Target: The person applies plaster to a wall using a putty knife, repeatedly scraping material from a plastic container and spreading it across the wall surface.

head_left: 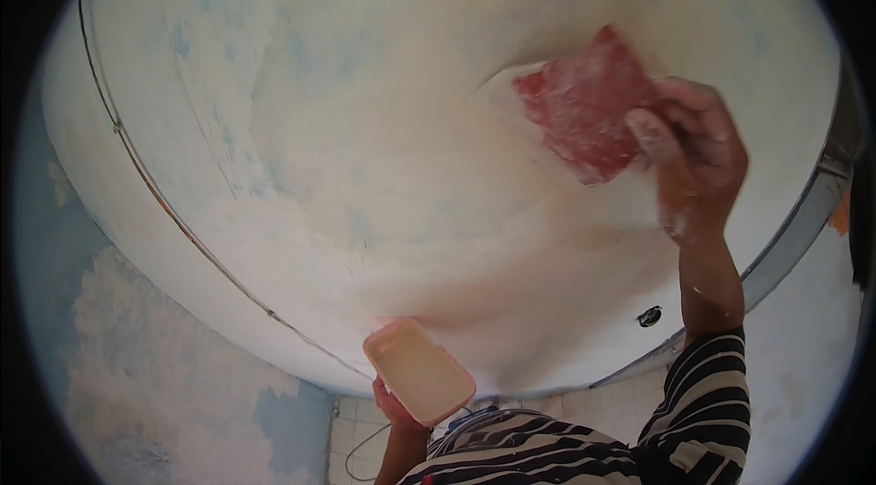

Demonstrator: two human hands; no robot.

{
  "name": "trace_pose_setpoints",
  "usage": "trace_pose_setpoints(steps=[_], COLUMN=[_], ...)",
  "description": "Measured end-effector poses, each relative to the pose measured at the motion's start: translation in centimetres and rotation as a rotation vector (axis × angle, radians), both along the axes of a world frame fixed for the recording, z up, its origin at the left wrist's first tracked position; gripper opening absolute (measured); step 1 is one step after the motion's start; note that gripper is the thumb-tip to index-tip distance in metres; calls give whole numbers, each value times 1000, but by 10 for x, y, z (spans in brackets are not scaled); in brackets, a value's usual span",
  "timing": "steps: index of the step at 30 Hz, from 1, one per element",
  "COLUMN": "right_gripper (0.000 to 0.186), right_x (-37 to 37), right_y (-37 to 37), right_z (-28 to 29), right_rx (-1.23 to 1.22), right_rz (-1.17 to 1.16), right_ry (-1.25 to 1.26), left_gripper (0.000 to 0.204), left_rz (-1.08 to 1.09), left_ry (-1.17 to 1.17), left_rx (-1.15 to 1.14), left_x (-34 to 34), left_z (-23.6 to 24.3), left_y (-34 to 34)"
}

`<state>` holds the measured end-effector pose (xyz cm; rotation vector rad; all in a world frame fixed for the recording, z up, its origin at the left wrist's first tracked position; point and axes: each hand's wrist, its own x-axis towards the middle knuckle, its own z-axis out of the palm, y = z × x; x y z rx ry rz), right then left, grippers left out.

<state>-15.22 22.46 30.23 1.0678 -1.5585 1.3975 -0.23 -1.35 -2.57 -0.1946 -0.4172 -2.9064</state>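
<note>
My right hand (693,143), dusted with white, grips a red square flexible spreader (579,106) at the white, faintly blue-patched ceiling (383,138), with thumb and fingers on its right corner. A pale smear edge shows beside the spreader's upper left. Low in the middle, my left hand (392,403) holds a rectangular plastic tub (418,371) with cream-coloured material in it.
A thin cable (192,237) runs along the ceiling at left. A dark round fitting (649,316) sits on the right. Patchy blue and white walls (137,366) flank the ceiling, with white tiles (356,421) at the bottom.
</note>
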Motion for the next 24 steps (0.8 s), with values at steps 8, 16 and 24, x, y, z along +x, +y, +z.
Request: trace_pose_setpoints(steps=[8, 16, 24], right_gripper=[25, 25, 26], right_x=[-2, -1, 5], right_y=[5, 2, -11], right_z=[-5, -2, -8], right_rx=[-332, -343, -198], right_rz=[-69, -161, -321], right_ry=[-32, 180, 352], left_gripper=[78, 81, 76], left_rz=[1, 184, 96], left_ry=[58, -90, -23], left_rx=[0, -98, -14], left_x=[2, 7, 10], left_z=[-6, -3, -13], left_y=[-5, -11, -20])
